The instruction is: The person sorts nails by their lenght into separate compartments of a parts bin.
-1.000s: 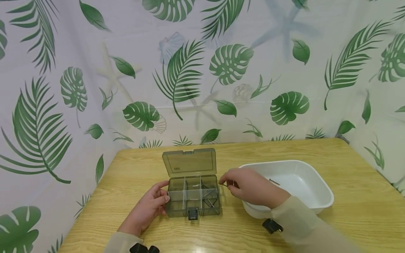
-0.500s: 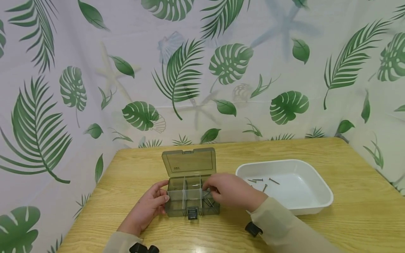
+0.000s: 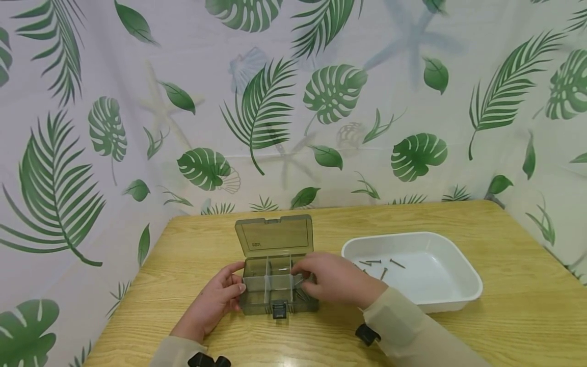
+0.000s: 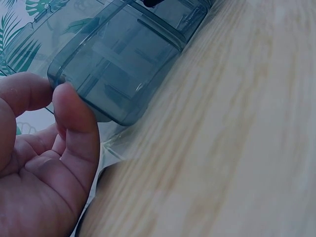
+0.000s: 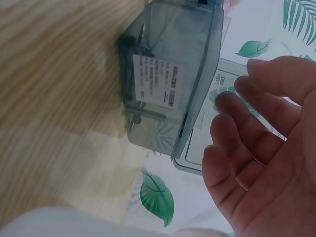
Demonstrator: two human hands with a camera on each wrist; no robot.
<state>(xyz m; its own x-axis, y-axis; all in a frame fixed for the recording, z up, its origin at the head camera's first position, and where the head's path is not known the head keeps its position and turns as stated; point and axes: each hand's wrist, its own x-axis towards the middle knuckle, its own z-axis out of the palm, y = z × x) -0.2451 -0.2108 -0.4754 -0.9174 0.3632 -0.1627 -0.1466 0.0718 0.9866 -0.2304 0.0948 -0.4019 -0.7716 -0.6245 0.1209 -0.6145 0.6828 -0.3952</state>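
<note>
A smoky see-through plastic compartment box (image 3: 255, 308) stands on the table, its lid (image 3: 275, 237) tipped up at the back. My left hand (image 3: 215, 299) pinches the box's left end between thumb and fingers, and the left wrist view shows them at the corner (image 4: 57, 76). Over the right-hand compartments hovers my right hand (image 3: 337, 280), fingertips by the divider. Seen from the right wrist, its fingers (image 5: 229, 133) are loosely bent with nothing between them and the thumb. Several thin metal screws (image 3: 301, 294) lie in the right front compartment, partly hidden by that hand.
To the right stands a white plastic tray (image 3: 442, 302) with several screws (image 3: 397, 263) scattered inside, mostly toward its left. The wooden table (image 3: 206, 234) meets a leaf-printed cloth (image 3: 357, 168) at the back. A printed label (image 5: 159, 81) is stuck on the box's right end.
My right hand has moved left from beside the tray to over the box's right compartments, and the screw it pinched is no longer seen between its fingers. The left hand has stayed put.
</note>
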